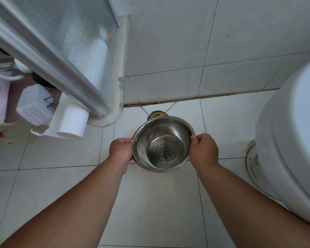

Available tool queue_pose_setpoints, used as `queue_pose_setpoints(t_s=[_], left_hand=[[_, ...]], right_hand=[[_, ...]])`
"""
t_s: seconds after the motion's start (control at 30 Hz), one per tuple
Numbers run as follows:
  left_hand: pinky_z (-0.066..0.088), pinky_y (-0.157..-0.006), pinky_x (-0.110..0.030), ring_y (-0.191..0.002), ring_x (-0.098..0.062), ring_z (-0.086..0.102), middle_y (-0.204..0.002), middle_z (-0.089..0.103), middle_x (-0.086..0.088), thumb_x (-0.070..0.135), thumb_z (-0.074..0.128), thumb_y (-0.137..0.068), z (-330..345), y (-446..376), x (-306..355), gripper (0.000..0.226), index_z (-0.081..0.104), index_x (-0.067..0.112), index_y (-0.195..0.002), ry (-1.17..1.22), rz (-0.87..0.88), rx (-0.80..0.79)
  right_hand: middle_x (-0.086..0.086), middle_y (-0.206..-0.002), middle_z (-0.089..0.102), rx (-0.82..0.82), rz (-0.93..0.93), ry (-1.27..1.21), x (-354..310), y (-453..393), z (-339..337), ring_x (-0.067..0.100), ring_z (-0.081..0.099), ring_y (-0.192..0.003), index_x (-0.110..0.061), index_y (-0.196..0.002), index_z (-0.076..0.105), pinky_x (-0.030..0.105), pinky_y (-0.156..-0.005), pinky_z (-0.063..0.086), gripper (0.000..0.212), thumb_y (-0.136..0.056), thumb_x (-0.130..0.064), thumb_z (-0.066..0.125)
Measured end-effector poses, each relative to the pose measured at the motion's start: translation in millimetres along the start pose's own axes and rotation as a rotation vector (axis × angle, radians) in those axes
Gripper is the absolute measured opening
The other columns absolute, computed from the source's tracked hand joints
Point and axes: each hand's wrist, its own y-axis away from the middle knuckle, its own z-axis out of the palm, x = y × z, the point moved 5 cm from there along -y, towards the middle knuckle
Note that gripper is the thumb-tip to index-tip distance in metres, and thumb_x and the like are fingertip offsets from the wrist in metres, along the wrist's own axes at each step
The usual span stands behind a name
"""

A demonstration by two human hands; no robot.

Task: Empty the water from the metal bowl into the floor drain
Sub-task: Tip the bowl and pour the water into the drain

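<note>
A shiny metal bowl (162, 143) hangs above the white tiled floor, held level by both hands. My left hand (121, 149) grips its left rim and my right hand (203, 151) grips its right rim. A red flower mark shows on the bowl's bottom, and clear water lies over it. The floor drain (157, 114) is a round brassy fitting just beyond the bowl's far rim, close to the wall; the bowl hides its near part.
A white toilet (290, 149) stands at the right. At the left a glass-fronted cabinet (70, 51) juts out, with a white pipe (73, 122) and a white plug adapter (34, 106) below it. The tiled wall (204, 42) rises behind the drain.
</note>
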Motion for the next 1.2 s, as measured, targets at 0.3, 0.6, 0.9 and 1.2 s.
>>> queue_pose_setpoints(t_s=[0.3, 0.6, 0.9, 1.2], left_hand=[[0.069, -0.073, -0.045, -0.072, -0.032, 0.074, -0.085, 0.083, -0.017, 0.001, 0.068, -0.091, -0.4, 0.1, -1.1, 0.019, 0.084, 0.01, -0.085, -0.002, -0.009, 0.02], [0.067, -0.065, -0.035, -0.079, -0.034, 0.078, -0.091, 0.084, -0.017, 0.003, 0.069, -0.092, -2.0, -0.4, -1.6, 0.017, 0.084, 0.011, -0.092, -0.005, -0.015, 0.019], [0.07, -0.077, -0.049, -0.083, -0.038, 0.079, -0.086, 0.085, -0.016, 0.003, 0.07, -0.089, -1.9, -0.6, -2.2, 0.021, 0.085, 0.014, -0.081, 0.004, -0.024, 0.022], [0.067, -0.069, -0.04, -0.073, -0.032, 0.075, -0.082, 0.082, -0.014, 0.0, 0.069, -0.088, -2.2, 1.8, -0.2, 0.018, 0.084, 0.011, -0.086, 0.018, -0.013, 0.026]], right_hand=[[-0.005, -0.074, 0.056, -0.008, 0.016, -0.008, 1.6, -1.2, 0.3, 0.022, 0.055, -0.074, -0.012, -0.09, 0.058, 0.032, -0.061, 0.034, 0.023, -0.107, -0.026, 0.054], [-0.003, -0.076, 0.057, -0.006, 0.014, 0.001, 0.1, -0.8, 0.5, 0.024, 0.056, -0.076, -0.01, -0.091, 0.059, 0.033, -0.065, 0.036, 0.023, -0.107, -0.026, 0.053], [-0.004, -0.075, 0.056, -0.011, 0.014, 0.005, 0.1, -0.7, 0.0, 0.023, 0.056, -0.074, -0.011, -0.09, 0.058, 0.033, -0.063, 0.035, 0.023, -0.108, -0.026, 0.053], [-0.001, -0.077, 0.059, -0.011, 0.023, -0.003, -1.5, -0.2, -0.3, 0.025, 0.056, -0.076, -0.008, -0.091, 0.059, 0.033, -0.064, 0.036, 0.025, -0.107, -0.026, 0.053]])
